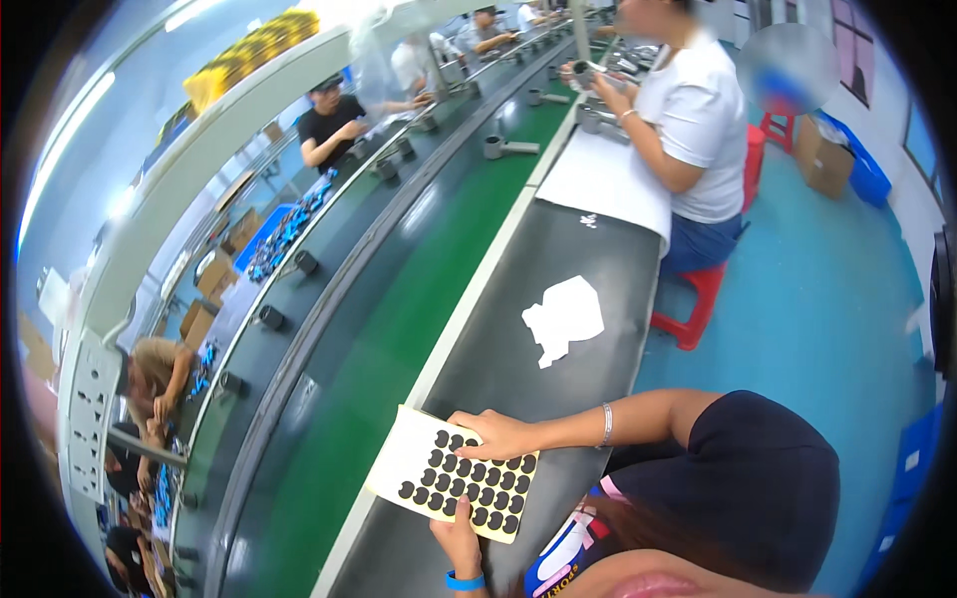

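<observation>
A pale cream backing sheet [399,453] carries rows of black, bean-shaped stickers [490,476]; its far-left strip is bare. My left hand [459,540], with a blue band at the wrist, grips the near edge, thumb lying on top among the stickers. From the other side my right hand [500,437], wearing a silver bracelet, reaches over the upper edge. Its fingers are bent and closed at the sheet by the top row of stickers; whether they pinch a single sticker is hidden. The sheet is held over the edge of the dark worktop [469,379].
Torn white paper [566,317] lies on the worktop. Alongside runs a green conveyor [399,289] with grey cylindrical parts [493,148]. A co-worker in white [698,120] sits on a red stool [693,307], holding a grey part. Other workers sit across the line.
</observation>
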`<state>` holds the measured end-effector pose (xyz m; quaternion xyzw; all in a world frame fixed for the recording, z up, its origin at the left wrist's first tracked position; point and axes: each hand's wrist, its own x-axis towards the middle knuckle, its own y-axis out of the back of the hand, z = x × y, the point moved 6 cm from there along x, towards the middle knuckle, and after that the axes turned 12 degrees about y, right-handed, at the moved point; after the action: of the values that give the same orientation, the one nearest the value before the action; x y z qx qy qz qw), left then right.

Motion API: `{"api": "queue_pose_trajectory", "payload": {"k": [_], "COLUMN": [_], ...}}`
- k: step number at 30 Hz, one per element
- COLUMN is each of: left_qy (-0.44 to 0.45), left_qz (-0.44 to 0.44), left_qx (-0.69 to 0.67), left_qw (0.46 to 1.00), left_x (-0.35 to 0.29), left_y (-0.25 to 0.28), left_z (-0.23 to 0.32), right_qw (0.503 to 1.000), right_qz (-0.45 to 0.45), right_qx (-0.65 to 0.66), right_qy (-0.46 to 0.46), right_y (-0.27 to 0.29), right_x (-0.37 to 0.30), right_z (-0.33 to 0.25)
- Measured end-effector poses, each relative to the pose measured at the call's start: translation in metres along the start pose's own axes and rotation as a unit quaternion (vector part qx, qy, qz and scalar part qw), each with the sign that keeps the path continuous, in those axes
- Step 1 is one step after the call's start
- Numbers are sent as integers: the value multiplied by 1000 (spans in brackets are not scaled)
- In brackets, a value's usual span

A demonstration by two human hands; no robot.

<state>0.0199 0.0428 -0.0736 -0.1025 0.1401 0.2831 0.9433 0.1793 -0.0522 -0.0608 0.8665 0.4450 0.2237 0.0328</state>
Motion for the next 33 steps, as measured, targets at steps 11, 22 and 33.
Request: {"api": "queue_pose_trajectory", "payload": {"k": [11,22,33], "left_qy": [-28,-111,30], "left_qz": [-3,81,126], "left_qx": [15,119,165], "left_qw": [999,983,978], "left_x": [-3,-10,-25], "left_y": [-9,-8,3], "left_z": [10,11,0], "right_qw": [997,995,998], "right_qz": [47,1,-53], "right_qx": [-14,-87,13], "right_qy": [60,42,-9], "right_y": [8,-5,-3], "right_x": [-4,3,-3], "right_z": [-10,-6,-15]}}
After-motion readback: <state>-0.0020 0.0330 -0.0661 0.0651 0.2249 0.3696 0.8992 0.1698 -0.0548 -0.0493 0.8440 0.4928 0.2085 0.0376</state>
